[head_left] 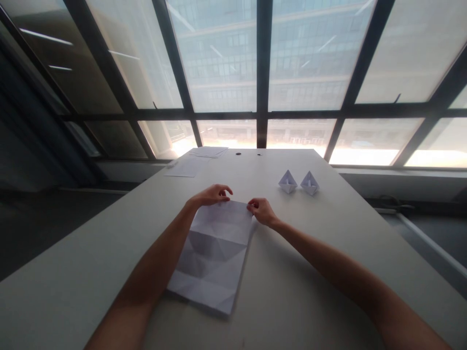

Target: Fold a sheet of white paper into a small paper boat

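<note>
A white sheet of paper with several creases lies lengthwise before me, its middle folds shaded and slightly raised. My right hand pinches the sheet's far right corner between thumb and fingers. Over the far left part of that same edge is my left hand, its fingers bent and apart, the lower fingertips touching the paper. My left forearm covers part of the sheet's left side. Two folded paper boats, a left one and a right one, stand side by side beyond my right hand.
Several loose white sheets lie at the far left of the white table. Near its far edge are two small dark round spots, one of them a black disc. Tall framed windows rise behind the table.
</note>
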The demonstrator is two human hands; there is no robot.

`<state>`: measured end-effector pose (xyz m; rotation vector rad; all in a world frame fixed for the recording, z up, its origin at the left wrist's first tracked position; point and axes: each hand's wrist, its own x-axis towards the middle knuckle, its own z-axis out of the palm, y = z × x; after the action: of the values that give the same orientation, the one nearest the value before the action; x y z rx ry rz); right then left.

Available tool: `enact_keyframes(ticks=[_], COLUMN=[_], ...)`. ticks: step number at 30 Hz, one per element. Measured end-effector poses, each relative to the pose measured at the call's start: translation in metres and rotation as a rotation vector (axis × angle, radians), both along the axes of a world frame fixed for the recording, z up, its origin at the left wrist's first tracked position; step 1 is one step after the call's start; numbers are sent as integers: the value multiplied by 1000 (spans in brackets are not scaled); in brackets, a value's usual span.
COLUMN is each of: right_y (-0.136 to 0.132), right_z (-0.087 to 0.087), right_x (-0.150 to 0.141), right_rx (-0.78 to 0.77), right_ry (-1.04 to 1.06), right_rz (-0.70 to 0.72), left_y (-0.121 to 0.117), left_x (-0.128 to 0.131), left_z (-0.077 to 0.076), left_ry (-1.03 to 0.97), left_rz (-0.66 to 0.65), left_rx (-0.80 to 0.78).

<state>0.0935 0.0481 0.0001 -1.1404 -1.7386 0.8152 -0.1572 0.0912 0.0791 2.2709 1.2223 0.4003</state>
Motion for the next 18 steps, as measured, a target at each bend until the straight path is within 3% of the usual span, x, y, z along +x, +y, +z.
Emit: enact_keyframes(ticks=[7,15,18], right_y=[13,14,12], right_z=[-10,-22,-26], right_x=[16,59,80], right_rx=[66,88,77], right_ry=[103,-31,-84], right_rz=[-70,-200,-214], left_y=[3,-3,-2], left_x=[15,23,27], left_z=[0,-19,-27], left_ry=[-2,-5,27], left_rz=[166,137,125], left_rx=[137,-252,-323])
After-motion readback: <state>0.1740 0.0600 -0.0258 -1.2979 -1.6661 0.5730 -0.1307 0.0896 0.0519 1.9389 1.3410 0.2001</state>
